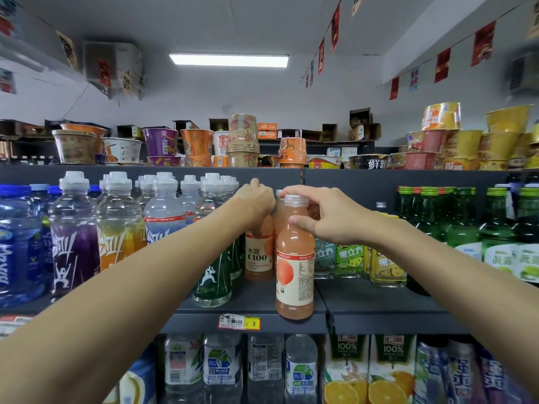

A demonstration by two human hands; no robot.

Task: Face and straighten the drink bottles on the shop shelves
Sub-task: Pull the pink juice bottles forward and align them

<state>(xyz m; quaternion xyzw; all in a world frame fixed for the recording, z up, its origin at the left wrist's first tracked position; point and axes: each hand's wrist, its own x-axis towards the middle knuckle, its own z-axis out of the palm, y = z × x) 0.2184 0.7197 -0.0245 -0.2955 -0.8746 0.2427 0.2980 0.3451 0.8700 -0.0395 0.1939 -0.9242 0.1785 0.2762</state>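
As the shelf stands: dark metal, mid-level; sports drinks on the left, green glass bottles on the right, pink juice lane between them.
Front bottle: upright at the very front lip of the shelf, ahead of its lane.
Handling: full almost to the neck, so I'd expect moderate weight and walls stiff under the fill. Plastic, not fragile. Wrap label likely slick.
Grip point: neck or shoulder just under the cap. Best for twisting it on its base; a mid-body grip would probably slide on the label.
Risk: base sits at the lip, so ease it back while turning. Glass is close on the right.
Look: clear plastic, cloudy pink juice, cream label with a red band. Fruit picture is turned off to the left and the small-print panel faces out, so it reads as not faced.
Rear bottle: same product, behind and slightly left, "C100" front facing out. Looks faced. Another pink one behind it, mostly hidden.
Right hand: wrapped round the front bottle's neck, thumb on the near side, fingers behind.
Left hand: curled over the rear bottle's top, hiding its cap.
Cap: pale, ribbed, on the front bottle.
Price tag: on the shelf edge, just left of the front bottle's base.
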